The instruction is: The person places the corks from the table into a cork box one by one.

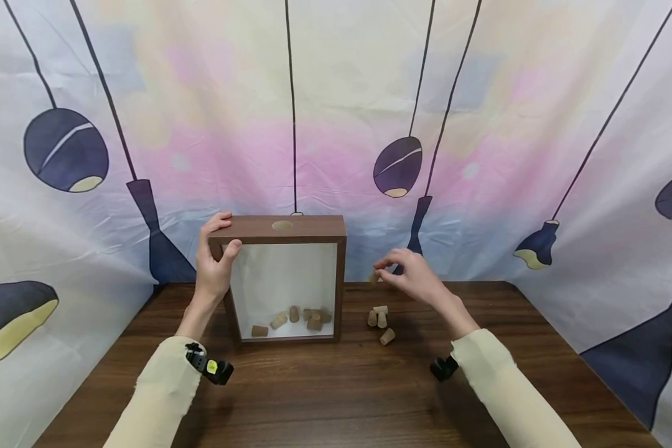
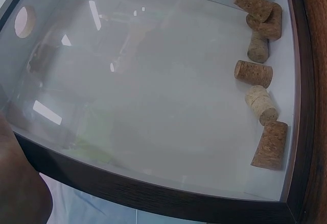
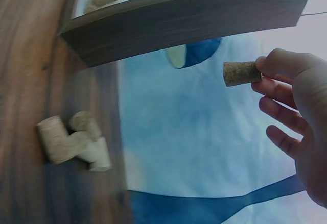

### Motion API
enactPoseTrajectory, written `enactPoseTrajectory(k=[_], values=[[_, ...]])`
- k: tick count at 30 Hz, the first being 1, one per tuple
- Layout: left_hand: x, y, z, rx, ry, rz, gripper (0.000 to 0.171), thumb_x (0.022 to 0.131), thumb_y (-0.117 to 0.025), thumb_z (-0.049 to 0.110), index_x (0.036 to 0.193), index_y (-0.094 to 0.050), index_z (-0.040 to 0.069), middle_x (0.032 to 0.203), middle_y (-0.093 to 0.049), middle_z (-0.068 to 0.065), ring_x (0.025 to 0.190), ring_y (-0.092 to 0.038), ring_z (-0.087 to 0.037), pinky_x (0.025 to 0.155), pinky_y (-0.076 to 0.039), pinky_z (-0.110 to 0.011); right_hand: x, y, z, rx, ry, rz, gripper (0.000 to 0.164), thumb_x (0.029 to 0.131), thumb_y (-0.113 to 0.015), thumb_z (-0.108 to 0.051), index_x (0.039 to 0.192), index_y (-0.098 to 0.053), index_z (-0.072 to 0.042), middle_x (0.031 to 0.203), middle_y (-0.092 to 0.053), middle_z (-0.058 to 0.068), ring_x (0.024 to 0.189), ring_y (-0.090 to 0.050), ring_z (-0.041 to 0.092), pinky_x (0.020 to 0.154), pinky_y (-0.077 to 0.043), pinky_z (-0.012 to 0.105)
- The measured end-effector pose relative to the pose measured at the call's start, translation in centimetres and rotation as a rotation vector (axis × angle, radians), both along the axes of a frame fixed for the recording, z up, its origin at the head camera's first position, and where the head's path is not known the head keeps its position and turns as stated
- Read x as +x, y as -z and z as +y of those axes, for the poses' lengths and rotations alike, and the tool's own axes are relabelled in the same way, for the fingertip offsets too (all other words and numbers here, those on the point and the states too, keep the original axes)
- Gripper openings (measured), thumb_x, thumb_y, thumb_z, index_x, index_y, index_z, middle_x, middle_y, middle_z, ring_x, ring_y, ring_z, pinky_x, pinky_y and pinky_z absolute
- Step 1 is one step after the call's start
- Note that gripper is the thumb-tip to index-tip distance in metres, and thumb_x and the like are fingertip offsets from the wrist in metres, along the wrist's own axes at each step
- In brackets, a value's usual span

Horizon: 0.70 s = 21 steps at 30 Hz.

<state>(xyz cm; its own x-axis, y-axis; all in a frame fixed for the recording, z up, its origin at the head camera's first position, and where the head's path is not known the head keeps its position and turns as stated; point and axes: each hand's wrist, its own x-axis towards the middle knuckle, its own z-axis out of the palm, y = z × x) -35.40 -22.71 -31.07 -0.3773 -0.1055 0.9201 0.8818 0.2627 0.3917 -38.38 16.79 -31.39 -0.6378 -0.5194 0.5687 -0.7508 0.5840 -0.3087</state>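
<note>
A shallow wooden display box (image 1: 313, 230) with a clear front stands upright on the table, a round hole in its top side. My left hand (image 1: 215, 264) grips its upper left corner, thumb on the front edge and fingers over the top. Several corks (image 2: 254, 73) lie along the bottom inside, some stacked at one end. To the right of the box, my right hand (image 1: 417, 280) is raised above the table. It pinches one cork (image 3: 241, 74) between thumb and index finger, while the other fingers are spread loosely. Below that hand, several loose corks (image 1: 382, 318) sit close together.
The dark wooden table (image 1: 336, 392) reaches back to a cloth backdrop (image 1: 347, 124) printed with hanging lamps, which also runs along both sides. A black wrist camera (image 1: 215, 370) is strapped at the left sleeve, another camera (image 1: 443, 368) at the right.
</note>
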Motion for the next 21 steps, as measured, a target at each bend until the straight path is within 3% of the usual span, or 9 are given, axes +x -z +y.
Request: enactPoseTrajectory(k=[5, 10, 12, 18, 21], values=[[1.2, -0.6, 0.6, 0.007, 0.007, -0.012, 0.048, 0.098, -0.060, 0.020, 0.126, -0.045, -0.015, 0.141, -0.043, -0.032, 0.142, -0.034, -0.038, 0.118, -0.023, -0.033, 0.3, -2.8, 0.1, -0.049, 0.007, 0.043, 0.013, 0.093, -0.069, -0.014, 0.104, -0.076, -0.013, 0.104, -0.072, 0.003, 0.100, -0.061, 0.022, 0.078, -0.050, 0.043], [1.4, -0.7, 0.6, -0.002, -0.002, -0.031, 0.046, 0.097, -0.060, 0.017, 0.125, -0.045, -0.016, 0.141, -0.043, -0.032, 0.143, -0.032, -0.039, 0.118, -0.023, -0.033, 0.8, -5.6, 0.2, -0.094, 0.012, 0.096, 0.014, 0.092, -0.070, -0.013, 0.104, -0.077, -0.012, 0.104, -0.072, 0.004, 0.099, -0.060, 0.022, 0.078, -0.046, 0.037], [1.2, -0.6, 0.5, 0.000, -0.005, -0.032, 0.046, 0.097, -0.060, 0.017, 0.126, -0.045, -0.015, 0.141, -0.043, -0.032, 0.143, -0.031, -0.039, 0.118, -0.023, -0.034, 0.9, -6.6, 0.1, -0.102, 0.007, 0.118, 0.013, 0.092, -0.070, -0.013, 0.104, -0.077, -0.012, 0.104, -0.072, 0.005, 0.098, -0.060, 0.022, 0.078, -0.044, 0.036], [-0.9, 0.7, -0.6, 0.004, -0.016, -0.023, 0.045, 0.096, -0.062, 0.018, 0.127, -0.047, -0.011, 0.144, -0.045, -0.025, 0.143, -0.032, -0.037, 0.118, -0.023, -0.033, 1.2, -8.8, -0.7, -0.121, -0.020, 0.176, 0.013, 0.093, -0.070, -0.014, 0.104, -0.077, -0.011, 0.105, -0.072, 0.006, 0.101, -0.060, 0.021, 0.082, -0.047, 0.042], [-0.6, 0.6, -0.5, 0.003, -0.012, -0.025, 0.045, 0.096, -0.061, 0.016, 0.127, -0.047, -0.013, 0.143, -0.045, -0.027, 0.142, -0.033, -0.038, 0.118, -0.023, -0.032, 1.4, -9.7, -1.4, -0.119, -0.042, 0.200, 0.013, 0.093, -0.070, -0.015, 0.104, -0.076, -0.012, 0.105, -0.072, 0.005, 0.101, -0.061, 0.020, 0.083, -0.047, 0.041]])
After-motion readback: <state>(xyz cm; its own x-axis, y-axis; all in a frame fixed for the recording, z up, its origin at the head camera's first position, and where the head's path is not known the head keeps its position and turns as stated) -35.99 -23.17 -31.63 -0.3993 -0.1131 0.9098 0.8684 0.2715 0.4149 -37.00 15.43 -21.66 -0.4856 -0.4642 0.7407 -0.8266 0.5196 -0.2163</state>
